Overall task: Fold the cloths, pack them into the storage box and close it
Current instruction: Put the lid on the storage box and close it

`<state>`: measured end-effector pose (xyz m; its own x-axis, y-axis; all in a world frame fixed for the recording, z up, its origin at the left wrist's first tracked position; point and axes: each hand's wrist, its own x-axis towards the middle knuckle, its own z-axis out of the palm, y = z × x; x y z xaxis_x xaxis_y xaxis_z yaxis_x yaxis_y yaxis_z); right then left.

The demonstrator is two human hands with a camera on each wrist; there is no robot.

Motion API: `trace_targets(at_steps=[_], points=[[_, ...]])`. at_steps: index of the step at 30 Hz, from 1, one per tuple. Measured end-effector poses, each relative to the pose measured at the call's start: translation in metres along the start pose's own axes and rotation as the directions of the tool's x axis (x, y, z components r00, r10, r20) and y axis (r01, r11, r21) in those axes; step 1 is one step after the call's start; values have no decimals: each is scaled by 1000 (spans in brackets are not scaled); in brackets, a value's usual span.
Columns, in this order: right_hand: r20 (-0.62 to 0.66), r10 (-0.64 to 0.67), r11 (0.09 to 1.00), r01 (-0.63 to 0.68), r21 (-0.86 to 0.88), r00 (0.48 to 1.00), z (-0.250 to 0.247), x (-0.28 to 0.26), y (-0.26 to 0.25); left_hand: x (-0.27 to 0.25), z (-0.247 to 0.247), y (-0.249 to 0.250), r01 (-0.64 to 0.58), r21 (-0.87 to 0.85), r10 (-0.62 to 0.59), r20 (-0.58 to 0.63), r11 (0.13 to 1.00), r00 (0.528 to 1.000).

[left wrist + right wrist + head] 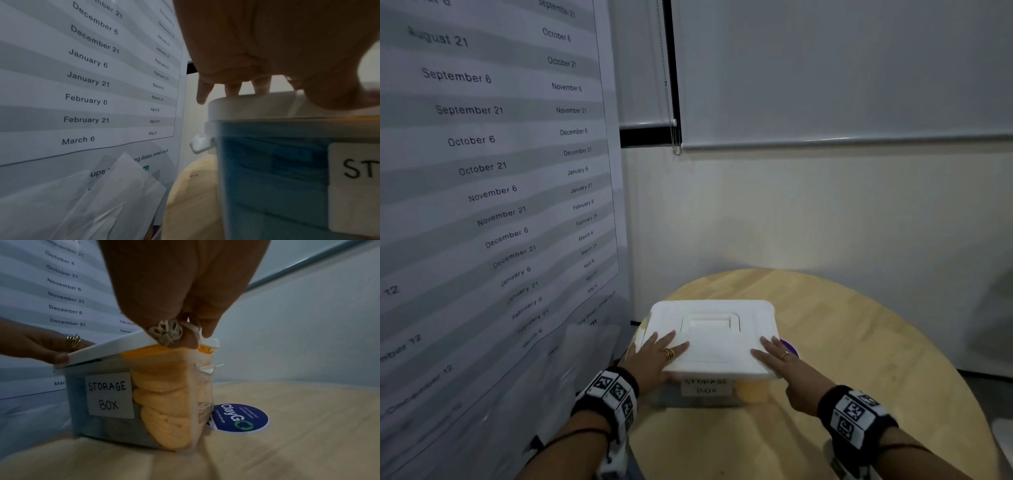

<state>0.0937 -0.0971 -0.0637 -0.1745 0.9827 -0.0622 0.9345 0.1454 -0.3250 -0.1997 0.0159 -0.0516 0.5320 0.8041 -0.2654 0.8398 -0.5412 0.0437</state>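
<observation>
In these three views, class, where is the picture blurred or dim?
Head view: dim room, lid glaring white, poster smeared low down. Left wrist view: left hand a dark blur. Right wrist view: right hand dark, storage box label readable.

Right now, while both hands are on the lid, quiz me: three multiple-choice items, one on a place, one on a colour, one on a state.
1. Where is the blue round sticker?
A. on the lid
B. on the table beside the storage box
C. on the wall chart

2. What colour is the cloth at the box's right end?
A. orange
B. green
C. red

3. How does the lid sit?
A. leaning against the wall
B. flat on the table
C. on the box, with orange cloth showing under its right edge

Answers: 1 B, the right wrist view shows it on the wood by the box's base. 2 A, seen through the clear wall. 3 C, the left hand and right hand lie on it.
</observation>
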Motion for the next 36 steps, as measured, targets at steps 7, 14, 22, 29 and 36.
trace_targets(at_steps=[7,14,22,29,36], points=[[-92,65,964,-39,262,994,-6,18,3,15,3,-8,57,-508,-176,-189,859,966],[-85,239,952,-216,216,967,-2,72,11,54,-7,-15,212,-429,-329,-221,878,918],[-16,248,953,-241,185,969,5,99,17,73,-5,-27,281,-465,-319,-3,839,948],[-154,180,845,-73,530,972,21,105,32,64,37,-40,230,-695,-474,-180,681,862],[-93,233,942,-201,267,968,22,101,26,62,24,-25,334,-515,-476,-169,789,863]])
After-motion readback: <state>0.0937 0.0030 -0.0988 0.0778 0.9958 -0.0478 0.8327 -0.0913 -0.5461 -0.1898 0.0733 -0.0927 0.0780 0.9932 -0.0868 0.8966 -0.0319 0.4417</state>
